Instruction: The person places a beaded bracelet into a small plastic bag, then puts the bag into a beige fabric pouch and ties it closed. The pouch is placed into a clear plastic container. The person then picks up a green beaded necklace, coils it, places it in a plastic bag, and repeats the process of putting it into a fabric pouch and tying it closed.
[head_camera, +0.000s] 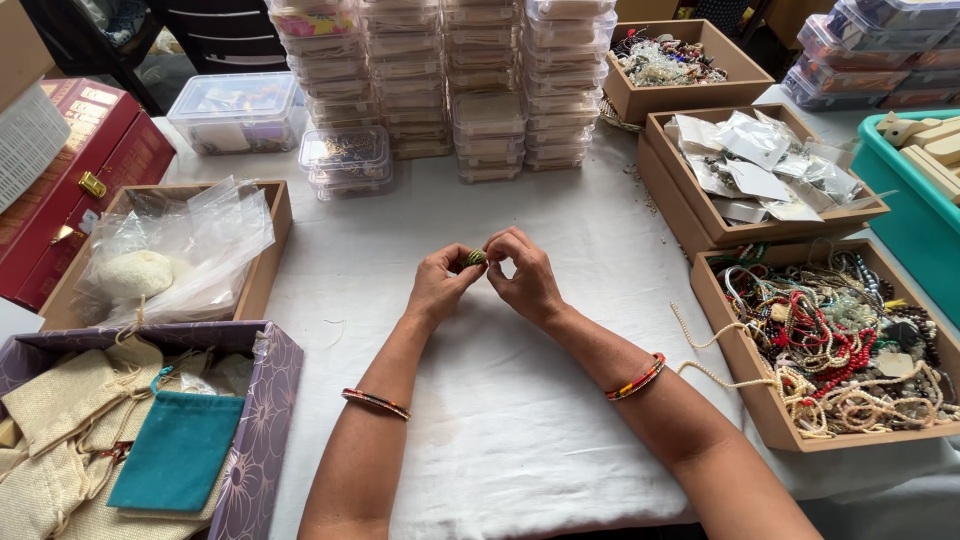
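Left hand (437, 282) | right hand (522, 272) | both pinched shut on small green bead (475, 258), raised above surface (480, 420) for fingertip control | necklace tray (752, 385) right.

A single head-worn camera looks steeply down and forward from above the person's seat, close enough that both forearms enter from the bottom edge of the frame and meet near the centre. The white cloth-covered table (520, 420) fills most of the picture. The view faces the far side of the table, where stacks of clear plastic lidded boxes (480, 90) rise to the top edge. The upper left corner catches a dark red hinged case (80, 170), and the right edge cuts through a teal plastic tub (915, 215). No second view shares the scene.
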